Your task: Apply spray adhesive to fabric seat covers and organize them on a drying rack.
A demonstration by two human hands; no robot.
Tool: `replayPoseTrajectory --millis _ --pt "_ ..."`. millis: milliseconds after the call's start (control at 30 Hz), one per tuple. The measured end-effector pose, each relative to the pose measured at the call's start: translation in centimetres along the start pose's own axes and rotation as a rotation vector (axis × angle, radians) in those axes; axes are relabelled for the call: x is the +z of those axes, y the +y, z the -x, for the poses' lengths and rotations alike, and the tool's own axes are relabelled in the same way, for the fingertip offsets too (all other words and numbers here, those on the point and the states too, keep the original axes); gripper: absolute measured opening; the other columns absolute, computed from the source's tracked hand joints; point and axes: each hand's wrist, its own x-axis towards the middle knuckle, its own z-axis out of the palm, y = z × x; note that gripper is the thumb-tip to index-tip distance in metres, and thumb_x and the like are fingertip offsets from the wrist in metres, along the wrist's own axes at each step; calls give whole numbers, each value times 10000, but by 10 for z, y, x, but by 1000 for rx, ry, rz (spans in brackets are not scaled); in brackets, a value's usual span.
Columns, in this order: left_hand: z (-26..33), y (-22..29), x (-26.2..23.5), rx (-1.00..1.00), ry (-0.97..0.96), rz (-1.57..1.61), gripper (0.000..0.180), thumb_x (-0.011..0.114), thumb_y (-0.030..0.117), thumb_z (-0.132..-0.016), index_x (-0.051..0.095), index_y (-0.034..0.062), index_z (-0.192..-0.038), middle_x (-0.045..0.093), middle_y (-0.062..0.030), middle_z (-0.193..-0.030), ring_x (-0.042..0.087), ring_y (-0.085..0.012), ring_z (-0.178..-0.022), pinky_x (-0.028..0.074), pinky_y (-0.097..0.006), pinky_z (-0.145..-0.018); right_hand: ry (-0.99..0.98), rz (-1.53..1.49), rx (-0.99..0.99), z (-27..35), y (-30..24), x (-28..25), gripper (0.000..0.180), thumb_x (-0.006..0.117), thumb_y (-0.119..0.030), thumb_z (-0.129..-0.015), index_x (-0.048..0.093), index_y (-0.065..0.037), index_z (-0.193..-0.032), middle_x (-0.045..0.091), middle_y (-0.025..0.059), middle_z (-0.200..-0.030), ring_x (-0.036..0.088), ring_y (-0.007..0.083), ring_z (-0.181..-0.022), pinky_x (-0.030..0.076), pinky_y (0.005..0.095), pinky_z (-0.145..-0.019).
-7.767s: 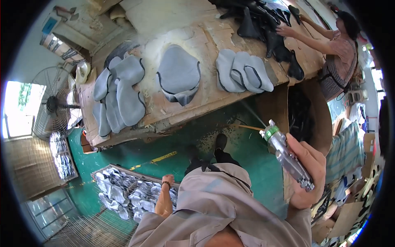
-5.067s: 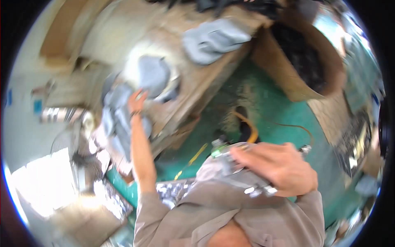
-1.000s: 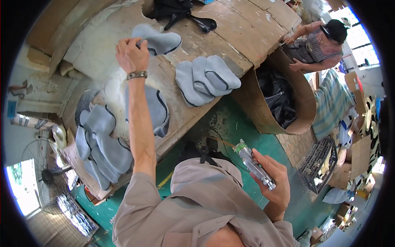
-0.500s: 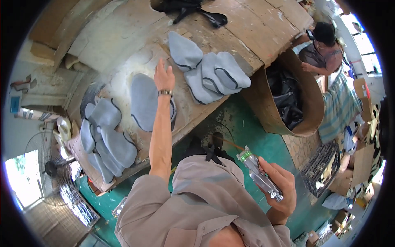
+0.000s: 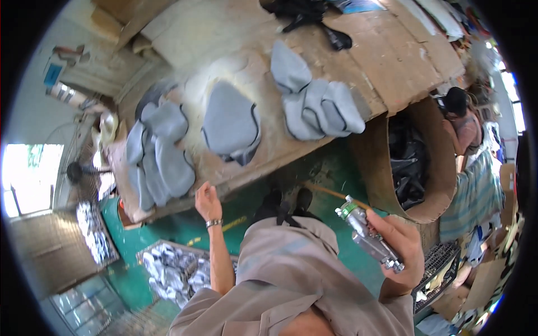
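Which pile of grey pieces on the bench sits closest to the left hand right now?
The leftmost pile of grey pieces, by the bench's near left corner. The left hand is just below its right edge; the middle pile and right pile lie farther.

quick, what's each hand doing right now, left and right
Left hand: holds nothing, fingers loosely curled, at the front edge of the workbench.
Right hand: closed around a metal spray gun.

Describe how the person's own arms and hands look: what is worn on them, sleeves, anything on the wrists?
Both hands are bare, without gloves. The left hand has a metal bracelet or watch band on its wrist, and the forearm below it is uncovered. The right hand shows nothing on its wrist. A loose grey-beige shirt with short sleeves covers the shoulders and upper arms; its sleeve ends near the left elbow.
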Motion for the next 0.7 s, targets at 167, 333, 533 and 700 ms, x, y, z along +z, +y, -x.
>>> replayPoseTrajectory --millis 167,333,533,700 --pt "106 -80 -1 -261 -214 -129 173 736 151 -889 762 103 -1053 738 -125 -941 722 -281 -872 568 -389 -801 -12 193 -64 8 12 -6 679 722 -232 -769 617 41 -1381 683 164 -888 677 311 -736 522 369 -661" --pt "215 -144 -6 -561 -401 -248 199 751 218 -841 811 148 -1017 779 -130 -904 758 -281 -890 584 -375 -837 22 224 -147 15 16 -11 773 667 -496 -851 608 61 -1383 668 158 -873 670 282 -722 510 351 -642" --pt "279 -193 -6 -867 -557 -194 228 752 237 -850 811 136 -1046 788 -108 -906 758 -237 -858 597 -357 -787 89 281 -222 6 -10 9 759 631 -521 -883 628 77 -1350 659 158 -872 674 272 -726 508 327 -652" --pt "282 -220 -17 -1114 -576 54 253 737 251 -897 794 124 -1108 767 -30 -892 721 -142 -776 589 -320 -636 153 379 -165 -3 -55 56 712 635 -438 -837 646 71 -1335 659 162 -851 669 271 -721 508 321 -661"
